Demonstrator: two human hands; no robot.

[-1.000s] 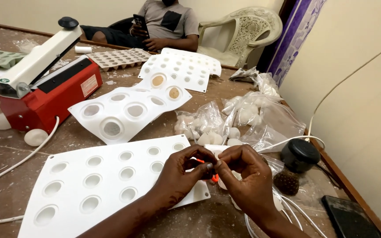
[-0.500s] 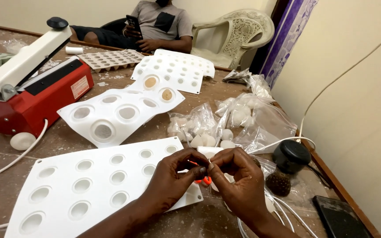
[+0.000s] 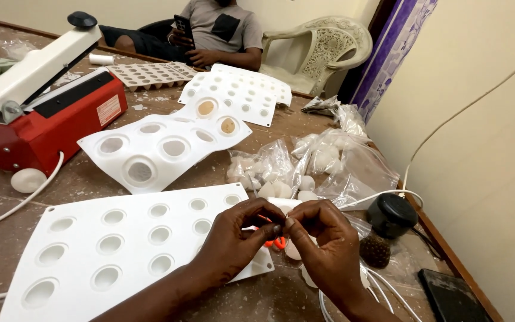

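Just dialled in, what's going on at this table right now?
A person has both hands together over the near edge of a white mould tray, the left hand and right hand pinching a small orange piece between the fingertips. Clear bags of white lumps lie just beyond. A red sealing machine sits far left. Another person sits behind the table, holding a phone.

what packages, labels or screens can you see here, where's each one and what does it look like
Label: pale rectangle on the red sealer's side, left.
Clear plastic bags: crinkled, holding white pieces, centre right on the table.
Dark phone: flat black screen, bottom right table edge.
Phone: dark, held by the seated person, top.
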